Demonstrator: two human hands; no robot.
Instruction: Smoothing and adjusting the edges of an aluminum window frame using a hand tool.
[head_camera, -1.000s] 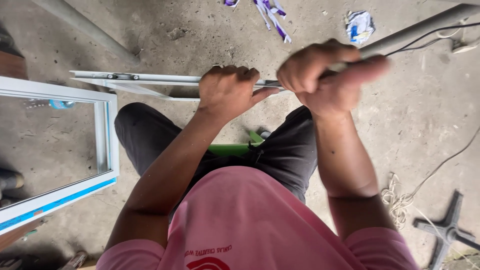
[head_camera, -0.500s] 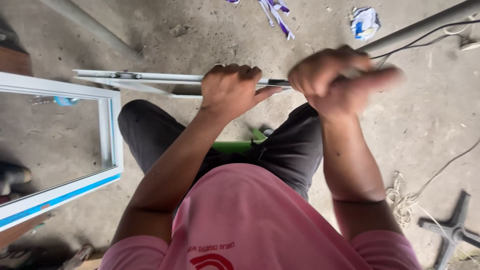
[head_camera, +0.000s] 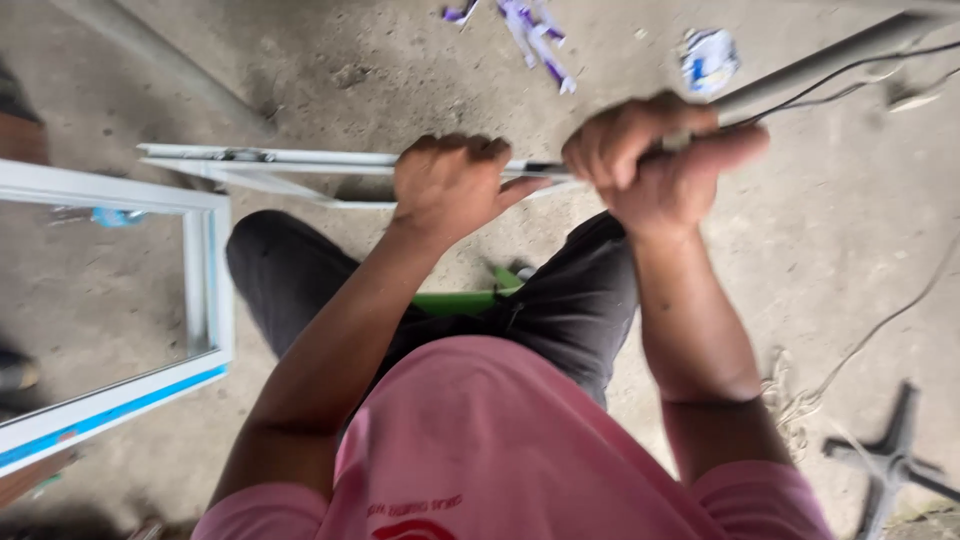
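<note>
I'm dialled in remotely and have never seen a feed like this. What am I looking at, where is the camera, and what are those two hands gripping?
There is one picture, from a camera worn on the person's head, looking straight down over a pink shirt and dark trousers to a concrete floor. No machine is involved, only two bare hands.

The left hand is closed over a long white metal frame strip that runs across in front of the knees. The right hand is a blurred fist, closed at the strip's right end, just where a grey metal bar runs off to the upper right; what it grips is too smeared to tell.

On the floor lie a white window frame with a blue-taped edge at left, purple scraps and crumpled paper at top, tangled cord and a dark cross-shaped stand at right. Something green shows between the legs.
</note>
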